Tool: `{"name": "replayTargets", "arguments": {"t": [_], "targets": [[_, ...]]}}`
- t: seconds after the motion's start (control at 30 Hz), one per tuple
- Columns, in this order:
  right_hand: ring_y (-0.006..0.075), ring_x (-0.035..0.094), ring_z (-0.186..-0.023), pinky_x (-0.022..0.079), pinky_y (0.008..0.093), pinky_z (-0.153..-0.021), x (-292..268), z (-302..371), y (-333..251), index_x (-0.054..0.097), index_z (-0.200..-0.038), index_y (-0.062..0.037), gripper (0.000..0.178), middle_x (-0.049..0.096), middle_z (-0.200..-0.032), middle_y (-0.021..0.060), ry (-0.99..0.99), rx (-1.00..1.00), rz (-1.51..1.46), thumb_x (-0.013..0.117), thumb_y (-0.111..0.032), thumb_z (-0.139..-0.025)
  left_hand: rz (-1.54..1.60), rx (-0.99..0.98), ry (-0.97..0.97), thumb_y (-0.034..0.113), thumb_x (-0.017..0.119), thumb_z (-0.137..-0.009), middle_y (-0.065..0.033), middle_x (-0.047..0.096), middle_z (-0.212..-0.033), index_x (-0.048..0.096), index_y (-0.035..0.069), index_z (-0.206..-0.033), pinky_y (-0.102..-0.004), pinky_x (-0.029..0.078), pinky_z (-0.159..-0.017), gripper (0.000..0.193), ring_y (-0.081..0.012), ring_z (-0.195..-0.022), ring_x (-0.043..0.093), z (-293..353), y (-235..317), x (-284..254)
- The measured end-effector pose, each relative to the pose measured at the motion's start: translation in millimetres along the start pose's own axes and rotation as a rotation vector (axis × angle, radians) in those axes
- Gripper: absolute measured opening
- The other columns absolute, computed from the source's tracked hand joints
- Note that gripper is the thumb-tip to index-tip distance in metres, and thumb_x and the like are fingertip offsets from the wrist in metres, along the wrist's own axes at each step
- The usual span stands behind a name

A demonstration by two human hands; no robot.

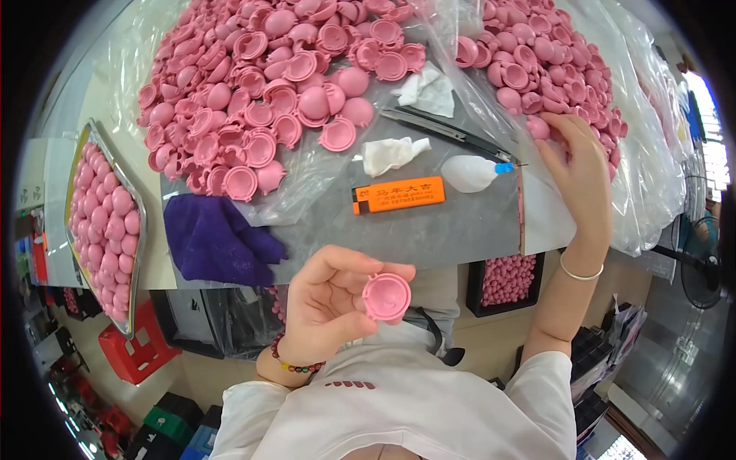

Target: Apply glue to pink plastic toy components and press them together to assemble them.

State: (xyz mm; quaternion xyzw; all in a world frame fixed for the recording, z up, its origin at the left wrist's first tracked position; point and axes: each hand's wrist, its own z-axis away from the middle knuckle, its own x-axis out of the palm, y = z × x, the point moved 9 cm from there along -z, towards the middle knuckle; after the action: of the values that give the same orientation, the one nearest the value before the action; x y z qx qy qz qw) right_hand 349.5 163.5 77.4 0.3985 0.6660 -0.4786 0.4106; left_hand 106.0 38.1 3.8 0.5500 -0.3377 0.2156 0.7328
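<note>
My left hand (314,310) is closed on a round pink plastic half-shell (387,297), its hollow side up, in front of my body at the table's near edge. At the right, my right hand (579,169) reaches to the edge of a heap of pink half-shells (529,54); thumb and forefinger close round a pink dome-shaped half-shell (538,128). A larger heap of such half-shells (261,84) lies on clear plastic at the back left. Between the heaps are a white squeeze bottle (466,174) with a blue tip, an orange lighter (402,195) and a black utility knife (452,134).
Crumpled white tissues (392,155) lie near the knife. A purple cloth (218,239) rests at the table's left front. Farther left stands a tray (139,245) of closed pink balls. Below the table are a black bin (477,291) of pink pieces and a red stool (139,349).
</note>
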Motion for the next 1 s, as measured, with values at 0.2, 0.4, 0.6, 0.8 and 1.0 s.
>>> {"name": "replayTargets", "arguments": {"t": [0.2, 0.4, 0.6, 0.8, 1.0], "targets": [[0.0153, 0.056, -0.068, 0.042, 0.0227, -0.059, -45, 52, -57, 0.062, -0.090, -0.0002, 0.034, 0.061, -0.082, 0.0084, 0.253, -0.213, -0.520, 0.069, 0.000, -0.057, -0.328, 0.197, -0.035, 0.005, 0.072, -0.070, -0.0268, 0.055, -0.107, 0.046, -0.004, -0.106, -0.0314, 0.052, -0.074, 0.046, -0.0247, -0.085, 0.062, 2, 19, 6], [0.0155, 0.051, -0.064, 0.036, 0.0253, -0.049, 18, 78, -138, 0.063, -0.080, -0.0041, 0.034, 0.058, -0.077, 0.0045, 0.056, -0.375, -0.759, 0.075, -0.004, -0.048, -0.542, 0.286, -0.172, -0.008, 0.066, -0.069, -0.0217, 0.058, -0.107, 0.056, -0.006, -0.106, -0.0268, 0.052, -0.073, 0.038, -0.0185, -0.083, 0.064, -2, 26, 19], [0.0158, 0.051, -0.064, 0.036, 0.0244, -0.050, 21, 81, -133, 0.064, -0.082, -0.0051, 0.036, 0.059, -0.077, 0.0040, 0.056, -0.393, -0.727, 0.075, -0.003, -0.047, -0.696, 0.279, -0.177, -0.005, 0.070, -0.065, -0.0211, 0.059, -0.105, 0.059, -0.005, -0.102, -0.0272, 0.051, -0.073, 0.038, -0.0204, -0.084, 0.064, -2, 24, 24], [0.0161, 0.050, -0.059, 0.035, 0.0241, -0.048, 16, 85, -136, 0.064, -0.084, -0.0053, 0.036, 0.058, -0.073, 0.0036, 0.116, -0.404, -0.651, 0.075, -0.002, -0.050, -0.825, 0.352, -0.219, -0.001, 0.074, -0.063, -0.0233, 0.060, -0.103, 0.059, -0.006, -0.100, -0.0279, 0.050, -0.074, 0.040, -0.0222, -0.086, 0.063, -1, 27, 30], [0.0166, 0.047, -0.052, 0.036, 0.0246, -0.046, 22, 103, -146, 0.056, -0.086, -0.0059, 0.035, 0.055, -0.067, 0.0034, 0.135, -0.437, -0.661, 0.079, -0.006, -0.060, -0.762, 0.356, -0.219, 0.009, 0.081, -0.058, -0.0225, 0.061, -0.100, 0.059, -0.006, -0.100, -0.0263, 0.047, -0.075, 0.050, -0.0230, -0.086, 0.062, -8, 27, 26]]}}
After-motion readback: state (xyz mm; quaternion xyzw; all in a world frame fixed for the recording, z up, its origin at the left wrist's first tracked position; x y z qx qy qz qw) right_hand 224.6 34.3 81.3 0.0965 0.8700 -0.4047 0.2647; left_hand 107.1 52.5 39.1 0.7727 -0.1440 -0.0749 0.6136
